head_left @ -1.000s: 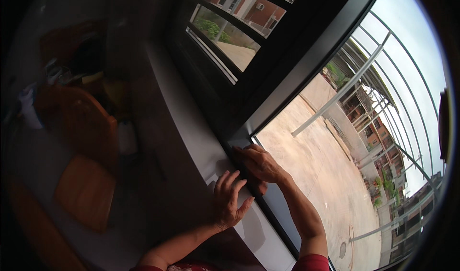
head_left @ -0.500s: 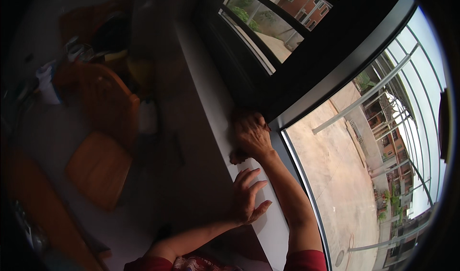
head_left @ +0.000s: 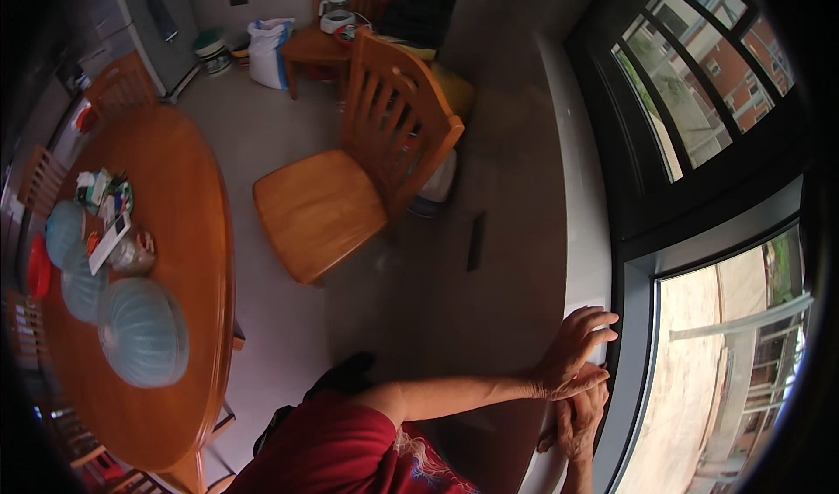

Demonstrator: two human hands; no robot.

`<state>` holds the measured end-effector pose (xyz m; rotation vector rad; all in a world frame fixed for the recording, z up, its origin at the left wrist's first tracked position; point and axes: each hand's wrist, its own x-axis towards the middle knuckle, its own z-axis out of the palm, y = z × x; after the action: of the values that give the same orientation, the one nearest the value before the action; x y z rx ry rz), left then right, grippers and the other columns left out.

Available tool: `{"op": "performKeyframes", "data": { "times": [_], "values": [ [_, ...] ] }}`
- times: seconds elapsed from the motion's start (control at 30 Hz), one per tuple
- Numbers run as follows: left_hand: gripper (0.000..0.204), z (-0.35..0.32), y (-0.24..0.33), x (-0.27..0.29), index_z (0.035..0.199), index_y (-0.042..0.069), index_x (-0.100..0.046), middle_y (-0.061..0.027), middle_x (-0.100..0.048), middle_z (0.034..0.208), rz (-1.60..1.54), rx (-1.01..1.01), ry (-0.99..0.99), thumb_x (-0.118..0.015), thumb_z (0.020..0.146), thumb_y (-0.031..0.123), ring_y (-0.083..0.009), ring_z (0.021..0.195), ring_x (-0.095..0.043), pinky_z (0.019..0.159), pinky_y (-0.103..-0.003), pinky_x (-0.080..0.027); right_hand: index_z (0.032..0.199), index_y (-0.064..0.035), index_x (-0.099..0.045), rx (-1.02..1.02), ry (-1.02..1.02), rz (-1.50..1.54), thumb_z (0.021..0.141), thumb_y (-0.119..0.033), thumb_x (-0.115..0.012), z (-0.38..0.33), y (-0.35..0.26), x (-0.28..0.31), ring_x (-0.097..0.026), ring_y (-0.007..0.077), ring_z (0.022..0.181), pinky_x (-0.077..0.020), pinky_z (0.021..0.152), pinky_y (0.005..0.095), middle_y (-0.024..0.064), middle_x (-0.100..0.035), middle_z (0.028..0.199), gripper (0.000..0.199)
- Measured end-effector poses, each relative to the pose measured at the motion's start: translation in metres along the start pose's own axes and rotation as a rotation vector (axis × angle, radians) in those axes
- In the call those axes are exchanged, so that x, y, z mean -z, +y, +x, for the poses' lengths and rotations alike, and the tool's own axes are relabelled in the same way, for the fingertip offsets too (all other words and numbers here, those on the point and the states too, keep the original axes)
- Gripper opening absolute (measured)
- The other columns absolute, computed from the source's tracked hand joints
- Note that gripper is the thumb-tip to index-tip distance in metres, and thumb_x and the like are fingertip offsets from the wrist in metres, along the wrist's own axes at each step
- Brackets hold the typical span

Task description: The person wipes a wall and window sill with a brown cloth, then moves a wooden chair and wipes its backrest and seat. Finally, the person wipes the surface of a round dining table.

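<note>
- Windowsill (head_left: 587, 249), pale, running right along the dark window frame (head_left: 641, 310).
- Left hand (head_left: 568, 354) over the sill, thumb and fingers spread apart.
- Right hand (head_left: 581, 420) close beside, fingers bent; can't tell whether they're clamped on anything.
- Wooden chair (head_left: 323, 197) off to the left!

Lettering, numbers, signs — none legible.

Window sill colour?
The window sill is pale grey; it shows best in the head view.

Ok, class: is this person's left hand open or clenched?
Open: the left hand has its thumb apart from its fingers, which form no fist.
</note>
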<state>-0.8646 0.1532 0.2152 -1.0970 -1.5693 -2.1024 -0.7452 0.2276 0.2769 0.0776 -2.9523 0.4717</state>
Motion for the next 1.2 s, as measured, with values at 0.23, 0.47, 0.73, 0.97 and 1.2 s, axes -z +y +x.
{"op": "performKeyframes", "data": {
  "times": [0.23, 0.47, 0.73, 0.97, 1.2],
  "values": [
    [0.071, 0.004, -0.005, 0.000, 0.120, 0.003, -0.046, -0.0148, -0.048, 0.121, -0.137, 0.037, -0.007, -0.051, 0.082, 0.063, -0.0335, 0.120, -0.039, 0.104, -0.048, -0.028, 0.108, -0.0073, -0.060, -0.008, -0.009, -0.087, 0.076, -0.010, -0.059, -0.065, -0.023, -0.001, -0.046, 0.0352, 0.115, -0.0291, 0.096, 0.0460, 0.0142, -0.055, 0.113, 0.033],
    [0.072, 0.009, -0.010, 0.005, 0.119, 0.004, -0.047, -0.0143, -0.045, 0.127, -0.188, 0.088, -0.123, -0.046, 0.082, 0.066, -0.0341, 0.129, -0.030, 0.109, -0.048, -0.020, 0.126, -0.0112, -0.052, -0.041, 0.115, -0.333, 0.087, -0.017, -0.052, -0.007, -0.015, -0.015, -0.044, 0.0284, 0.120, -0.0255, 0.101, 0.0428, 0.0121, -0.051, 0.127, 0.039],
    [0.036, 0.007, -0.026, 0.057, 0.116, 0.002, -0.050, -0.0127, -0.047, 0.125, -0.318, 0.207, 0.125, -0.057, 0.089, 0.024, -0.0225, 0.122, -0.039, 0.104, -0.037, -0.027, 0.125, -0.0137, -0.050, -0.054, 0.192, -0.357, 0.086, -0.025, -0.052, 0.101, 0.009, -0.038, -0.048, 0.0278, 0.110, -0.0277, 0.097, 0.0465, 0.0087, -0.053, 0.118, 0.040],
    [0.014, -0.052, -0.082, 0.158, 0.095, 0.007, -0.056, -0.0009, -0.059, 0.083, -0.053, 0.776, 0.183, -0.061, 0.089, 0.020, -0.0085, 0.076, -0.055, 0.068, -0.024, -0.045, 0.130, -0.0200, -0.046, -0.176, 0.174, -0.473, 0.084, -0.029, -0.053, 0.212, 0.030, -0.065, -0.048, 0.0306, 0.111, -0.0286, 0.095, 0.0537, 0.0078, -0.049, 0.125, 0.047],
    [0.021, -0.135, -0.104, 0.243, 0.097, 0.003, -0.057, -0.0068, -0.065, 0.086, 0.184, 1.074, 0.004, -0.064, 0.086, 0.020, -0.0178, 0.081, -0.062, 0.073, -0.031, -0.051, 0.137, -0.0212, -0.039, -0.408, 0.085, -0.464, 0.085, -0.045, -0.051, 0.299, 0.055, -0.072, -0.041, 0.0346, 0.122, -0.0251, 0.099, 0.0587, 0.0086, -0.041, 0.137, 0.058]
  ]
}}
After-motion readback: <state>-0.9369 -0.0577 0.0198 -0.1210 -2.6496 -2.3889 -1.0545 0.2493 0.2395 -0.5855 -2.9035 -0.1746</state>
